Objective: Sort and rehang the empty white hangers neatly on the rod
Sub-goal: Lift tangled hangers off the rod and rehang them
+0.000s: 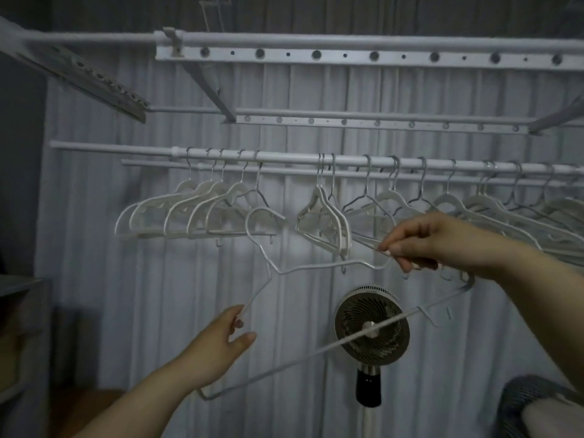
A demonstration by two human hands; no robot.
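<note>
Head camera showed both of my hands up in front of the rod (284,159); my left hand (218,339) was low and pinched one thin side of a white wire hanger (319,267) between fingers and thumb, the thumb sticking out a bit; my right hand (439,240) was higher and pinched the same hanger near its wavy top edge with closed fingertips; the hanger was off the rod, tilted, with its hook (262,213) pointing up and left just under the rod and its long bottom bar slanting down to the left; a bunch of white plastic hangers (177,213) hung on the left part of the rod, close together; a small pair (325,216) hung near the middle; many more hangers (505,210) crowded the right part, some thin wire ones mixed in, all a bit messy; a round fan (372,327) stood on a pole behind the slanting bar; pale curtains (158,295) covered the wall behind; a rail with round holes (373,55) ran across above.
</note>
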